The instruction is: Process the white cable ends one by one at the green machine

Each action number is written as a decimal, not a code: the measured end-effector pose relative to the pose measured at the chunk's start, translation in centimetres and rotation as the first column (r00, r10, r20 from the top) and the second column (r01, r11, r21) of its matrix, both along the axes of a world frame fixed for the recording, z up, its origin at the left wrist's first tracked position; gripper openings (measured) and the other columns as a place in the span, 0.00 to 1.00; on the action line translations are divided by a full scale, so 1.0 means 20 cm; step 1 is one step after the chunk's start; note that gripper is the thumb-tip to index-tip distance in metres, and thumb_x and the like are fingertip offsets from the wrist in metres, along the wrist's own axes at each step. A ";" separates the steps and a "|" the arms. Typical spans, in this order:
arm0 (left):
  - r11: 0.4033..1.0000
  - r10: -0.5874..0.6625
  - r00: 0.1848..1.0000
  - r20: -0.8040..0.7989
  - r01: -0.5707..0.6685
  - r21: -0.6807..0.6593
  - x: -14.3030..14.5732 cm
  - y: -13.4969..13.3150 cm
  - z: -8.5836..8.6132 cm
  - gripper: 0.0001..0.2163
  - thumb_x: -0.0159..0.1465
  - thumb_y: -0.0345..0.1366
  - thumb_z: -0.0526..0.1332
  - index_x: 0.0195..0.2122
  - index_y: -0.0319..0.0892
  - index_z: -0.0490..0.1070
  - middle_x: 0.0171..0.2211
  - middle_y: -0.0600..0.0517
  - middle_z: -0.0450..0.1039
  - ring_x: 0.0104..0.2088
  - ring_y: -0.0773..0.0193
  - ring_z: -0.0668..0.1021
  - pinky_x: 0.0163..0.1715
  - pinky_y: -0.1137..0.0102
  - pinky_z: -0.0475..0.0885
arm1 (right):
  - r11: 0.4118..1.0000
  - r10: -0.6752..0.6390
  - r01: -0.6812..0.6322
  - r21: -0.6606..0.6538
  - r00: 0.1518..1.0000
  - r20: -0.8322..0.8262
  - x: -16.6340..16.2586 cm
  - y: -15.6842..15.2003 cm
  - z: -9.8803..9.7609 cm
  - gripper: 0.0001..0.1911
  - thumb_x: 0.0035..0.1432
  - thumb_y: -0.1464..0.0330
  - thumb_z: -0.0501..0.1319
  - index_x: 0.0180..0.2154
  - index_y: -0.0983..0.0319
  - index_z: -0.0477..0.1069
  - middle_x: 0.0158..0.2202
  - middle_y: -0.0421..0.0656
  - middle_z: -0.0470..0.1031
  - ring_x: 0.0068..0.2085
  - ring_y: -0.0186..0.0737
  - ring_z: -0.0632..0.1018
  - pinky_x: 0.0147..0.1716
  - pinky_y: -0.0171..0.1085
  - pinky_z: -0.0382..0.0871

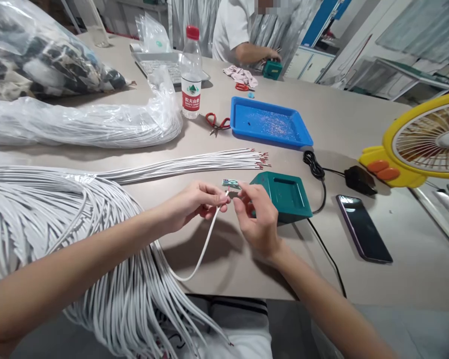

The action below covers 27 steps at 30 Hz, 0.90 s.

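My left hand [207, 200] is closed on a white cable [208, 239] near its end, where a bit of red wire shows. The cable curves down from my fingers into a large bundle of white cables [112, 259] hanging over the table edge. My right hand [260, 214] is at the front of a green box-shaped device [294, 197] with a recessed top. Its thumb and forefinger are apart, close to the cable end; the other fingers are partly hidden. A small metal-and-green part [230, 183] of the device shows between my hands.
Cables with red ends [194, 163] lie beyond my hands. Behind are a blue tray [243, 130], red-handled snips [216, 123], a water bottle [191, 75] and bagged cables [97, 122]. Right are a phone [362, 227], black adapter [360, 180] and yellow fan [392, 144]. A person [234, 30] sits opposite.
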<state>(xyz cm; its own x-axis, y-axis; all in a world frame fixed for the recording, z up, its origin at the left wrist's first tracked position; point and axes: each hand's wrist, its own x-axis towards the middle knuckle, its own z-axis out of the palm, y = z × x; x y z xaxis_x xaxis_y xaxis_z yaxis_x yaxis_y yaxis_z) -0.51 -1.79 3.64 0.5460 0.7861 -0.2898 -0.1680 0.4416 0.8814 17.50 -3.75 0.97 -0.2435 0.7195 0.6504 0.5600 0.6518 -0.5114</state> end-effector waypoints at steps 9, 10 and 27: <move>0.990 -0.106 0.992 0.075 0.112 -0.089 0.00 0.00 0.00 0.08 0.56 0.32 0.64 0.23 0.33 0.74 0.21 0.53 0.67 0.17 0.79 0.60 0.18 0.77 0.53 | 0.923 -0.047 -0.084 0.376 0.944 0.327 0.07 0.03 0.03 0.13 0.57 0.77 0.61 0.45 0.61 0.70 0.35 0.45 0.73 0.35 0.35 0.74 0.32 0.32 0.68; 0.987 -0.117 0.990 0.081 0.125 -0.104 0.00 0.00 0.00 0.08 0.56 0.32 0.64 0.23 0.33 0.74 0.21 0.54 0.67 0.16 0.79 0.60 0.18 0.77 0.53 | 0.917 -0.059 -0.081 0.391 0.941 0.332 0.07 0.03 0.03 0.13 0.57 0.76 0.61 0.44 0.61 0.70 0.35 0.45 0.73 0.35 0.35 0.74 0.33 0.32 0.68; -0.154 0.610 0.779 -0.147 0.299 0.942 0.00 0.01 -0.12 0.10 0.59 0.22 0.56 0.32 0.41 0.75 0.27 0.52 0.77 0.29 0.66 0.76 0.33 0.70 0.68 | 0.426 -0.047 -0.543 -0.723 0.785 -0.617 -0.02 -0.01 0.10 0.13 0.56 0.61 0.60 0.26 0.62 0.61 0.22 0.34 0.55 0.22 0.28 0.56 0.20 0.30 0.48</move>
